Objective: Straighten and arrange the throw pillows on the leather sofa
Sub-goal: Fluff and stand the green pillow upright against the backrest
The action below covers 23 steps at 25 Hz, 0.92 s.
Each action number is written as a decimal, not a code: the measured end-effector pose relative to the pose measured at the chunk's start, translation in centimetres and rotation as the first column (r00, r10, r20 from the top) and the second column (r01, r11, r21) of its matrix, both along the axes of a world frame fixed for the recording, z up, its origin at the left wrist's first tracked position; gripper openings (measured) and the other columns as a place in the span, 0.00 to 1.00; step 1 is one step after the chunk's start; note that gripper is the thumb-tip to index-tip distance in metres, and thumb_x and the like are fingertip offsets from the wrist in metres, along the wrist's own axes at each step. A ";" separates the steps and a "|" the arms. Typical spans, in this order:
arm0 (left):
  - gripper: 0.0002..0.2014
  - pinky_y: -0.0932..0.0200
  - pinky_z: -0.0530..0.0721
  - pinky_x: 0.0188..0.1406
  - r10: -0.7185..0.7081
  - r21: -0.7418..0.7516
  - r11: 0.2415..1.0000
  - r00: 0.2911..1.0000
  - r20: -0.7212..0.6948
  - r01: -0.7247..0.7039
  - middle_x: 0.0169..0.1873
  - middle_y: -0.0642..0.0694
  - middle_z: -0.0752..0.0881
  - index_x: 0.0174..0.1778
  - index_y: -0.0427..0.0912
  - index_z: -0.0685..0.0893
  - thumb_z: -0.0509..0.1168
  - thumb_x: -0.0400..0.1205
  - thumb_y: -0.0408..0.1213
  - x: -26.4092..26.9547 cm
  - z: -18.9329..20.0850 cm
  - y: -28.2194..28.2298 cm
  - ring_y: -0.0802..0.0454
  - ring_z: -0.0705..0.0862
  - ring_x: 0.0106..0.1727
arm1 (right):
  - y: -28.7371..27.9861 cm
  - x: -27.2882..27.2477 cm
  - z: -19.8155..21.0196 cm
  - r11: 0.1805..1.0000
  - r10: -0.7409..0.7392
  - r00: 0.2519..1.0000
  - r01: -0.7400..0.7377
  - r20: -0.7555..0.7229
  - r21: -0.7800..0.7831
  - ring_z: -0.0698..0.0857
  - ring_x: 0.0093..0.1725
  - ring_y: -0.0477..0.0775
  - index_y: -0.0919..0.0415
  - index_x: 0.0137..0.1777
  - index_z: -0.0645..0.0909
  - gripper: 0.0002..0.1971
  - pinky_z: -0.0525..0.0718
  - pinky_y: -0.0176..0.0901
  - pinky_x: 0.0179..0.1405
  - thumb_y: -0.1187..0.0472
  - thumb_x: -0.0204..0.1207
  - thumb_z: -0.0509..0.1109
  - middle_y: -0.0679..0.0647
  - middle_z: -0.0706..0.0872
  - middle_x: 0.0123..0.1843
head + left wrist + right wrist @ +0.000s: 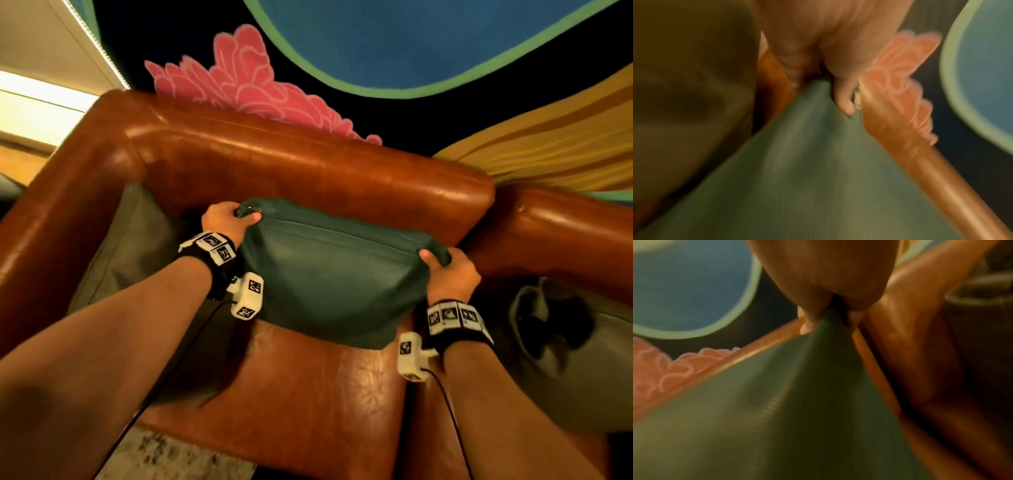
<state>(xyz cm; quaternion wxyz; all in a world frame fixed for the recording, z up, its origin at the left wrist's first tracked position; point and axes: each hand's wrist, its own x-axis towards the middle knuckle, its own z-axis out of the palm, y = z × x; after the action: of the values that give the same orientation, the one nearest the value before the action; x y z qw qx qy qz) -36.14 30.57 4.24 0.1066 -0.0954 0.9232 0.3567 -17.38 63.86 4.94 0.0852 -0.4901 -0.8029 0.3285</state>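
Note:
A dark green leather pillow (329, 274) stands on the seat of the brown leather sofa (308, 171), leaning against its backrest with the zipper edge on top. My left hand (227, 219) pinches the pillow's top left corner, by the zipper pull. My right hand (448, 270) grips the top right corner. The left wrist view shows the thumb and fingers (844, 100) clamped on the green pillow (807, 178). In the right wrist view the fingers (812, 318) bunch the pillow's (777, 402) corner. An olive-grey pillow (126, 246) lies in the sofa's left corner.
A grey pillow with a dark pattern (561, 342) lies on the seat to the right. Behind the sofa spreads a rug with a pink flower (246, 85) and a blue oval (411, 41). The left armrest (58, 219) walls in the seat.

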 end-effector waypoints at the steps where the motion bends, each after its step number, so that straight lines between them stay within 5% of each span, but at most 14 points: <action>1: 0.20 0.47 0.81 0.64 0.037 -0.063 0.997 0.999 0.004 -0.037 0.61 0.38 0.88 0.65 0.40 0.86 0.72 0.79 0.46 0.3 0.3 0.9 0.39 0.85 0.65 | -0.1 -0.7 0.2 1.000 -0.008 1.000 0.007 0.014 0.027 0.82 0.64 0.70 0.62 0.66 0.81 0.20 0.78 0.55 0.63 0.56 0.77 0.73 0.69 0.86 0.63; 3: 0.28 0.37 0.64 0.79 -0.064 -0.239 0.970 0.991 -0.117 0.035 0.81 0.38 0.68 0.81 0.42 0.68 0.62 0.85 0.44 1.4 0.6 4.2 0.35 0.64 0.83 | -1.8 -2.4 1.0 0.978 0.027 1.000 -0.025 -0.006 0.209 0.71 0.77 0.70 0.61 0.77 0.72 0.25 0.68 0.60 0.74 0.60 0.79 0.66 0.67 0.76 0.76; 5: 0.30 0.31 0.51 0.81 -0.452 -0.447 0.844 0.844 -0.291 0.298 0.86 0.42 0.56 0.86 0.44 0.57 0.53 0.87 0.48 4.3 0.6 8.5 0.37 0.51 0.87 | -6.4 -3.4 0.6 0.849 0.300 0.953 -0.286 0.041 0.445 0.59 0.85 0.65 0.60 0.83 0.62 0.30 0.55 0.63 0.82 0.56 0.81 0.59 0.63 0.63 0.85; 7: 0.29 0.33 0.47 0.83 -0.778 -0.564 0.578 0.607 -0.161 0.590 0.87 0.46 0.54 0.86 0.51 0.54 0.43 0.88 0.54 7.7 -1.7 9.9 0.43 0.50 0.88 | -10.3 -2.1 -3.1 0.657 0.566 0.786 -0.612 0.248 0.441 0.54 0.87 0.57 0.55 0.86 0.56 0.31 0.47 0.66 0.84 0.47 0.84 0.51 0.55 0.58 0.87; 8: 0.30 0.35 0.45 0.84 -0.826 -0.603 0.470 0.562 -0.044 0.645 0.87 0.48 0.54 0.86 0.55 0.53 0.38 0.87 0.57 8.4 -2.8 9.0 0.46 0.50 0.88 | -10.2 -1.2 -4.7 0.594 0.595 0.713 -0.701 0.371 0.395 0.54 0.87 0.55 0.52 0.86 0.55 0.32 0.47 0.68 0.84 0.42 0.84 0.48 0.53 0.58 0.88; 9: 0.30 0.36 0.42 0.84 -0.816 -0.625 0.440 0.578 0.022 0.645 0.87 0.48 0.54 0.86 0.57 0.52 0.35 0.86 0.58 8.0 -3.7 7.1 0.47 0.50 0.88 | -8.9 -0.5 -5.9 0.584 0.571 0.698 -0.715 0.433 0.383 0.55 0.87 0.56 0.50 0.86 0.55 0.34 0.47 0.70 0.83 0.38 0.83 0.46 0.53 0.58 0.87; 12: 0.31 0.30 0.32 0.78 -0.504 -0.671 0.653 0.863 -0.040 0.350 0.87 0.41 0.49 0.86 0.58 0.50 0.41 0.85 0.61 4.4 -4.2 1.1 0.37 0.47 0.87 | -3.7 0.8 -6.3 0.818 0.247 0.907 -0.383 0.340 0.429 0.53 0.86 0.67 0.52 0.86 0.52 0.38 0.46 0.76 0.80 0.34 0.81 0.50 0.60 0.53 0.88; 14: 0.41 0.32 0.44 0.82 -0.175 -0.448 0.882 0.984 -0.021 0.147 0.86 0.33 0.51 0.87 0.46 0.51 0.53 0.83 0.64 1.9 -2.5 -1.3 0.30 0.50 0.86 | -0.9 0.8 -4.9 0.986 -0.040 0.988 0.014 0.151 0.164 0.55 0.85 0.71 0.57 0.86 0.51 0.44 0.55 0.75 0.78 0.36 0.78 0.63 0.65 0.54 0.87; 17: 0.29 0.49 0.77 0.70 -0.186 -0.103 0.977 0.982 0.029 0.188 0.66 0.31 0.83 0.69 0.34 0.81 0.65 0.82 0.55 -0.9 0.0 -1.1 0.35 0.80 0.71 | 0.0 -0.1 -3.5 0.979 -0.137 0.988 0.125 -0.066 -0.160 0.82 0.66 0.71 0.67 0.66 0.79 0.24 0.78 0.59 0.63 0.48 0.79 0.70 0.71 0.84 0.64; 19: 0.21 0.49 0.81 0.67 -0.095 -0.008 0.996 0.991 -0.095 0.094 0.59 0.34 0.89 0.62 0.33 0.87 0.70 0.81 0.46 -1.5 0.4 -0.8 0.39 0.86 0.63 | -0.7 0.2 -2.5 0.990 -0.119 0.980 0.105 -0.159 -0.098 0.86 0.56 0.69 0.65 0.57 0.84 0.16 0.81 0.55 0.55 0.52 0.79 0.70 0.68 0.89 0.53; 23: 0.20 0.50 0.81 0.69 0.010 0.005 1.000 0.993 -0.122 -0.010 0.60 0.35 0.89 0.65 0.35 0.86 0.70 0.81 0.43 -0.6 0.1 -1.0 0.40 0.86 0.64 | -2.1 1.1 -2.0 0.989 -0.138 0.973 0.125 -0.183 -0.081 0.87 0.51 0.62 0.62 0.58 0.86 0.14 0.79 0.46 0.50 0.54 0.78 0.72 0.64 0.90 0.51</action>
<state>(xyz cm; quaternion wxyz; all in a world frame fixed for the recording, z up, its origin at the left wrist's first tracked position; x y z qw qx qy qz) -36.69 29.61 4.37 0.0486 -0.0778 0.9267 0.3645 -16.27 61.74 2.96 0.1654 -0.5115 -0.7453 0.3944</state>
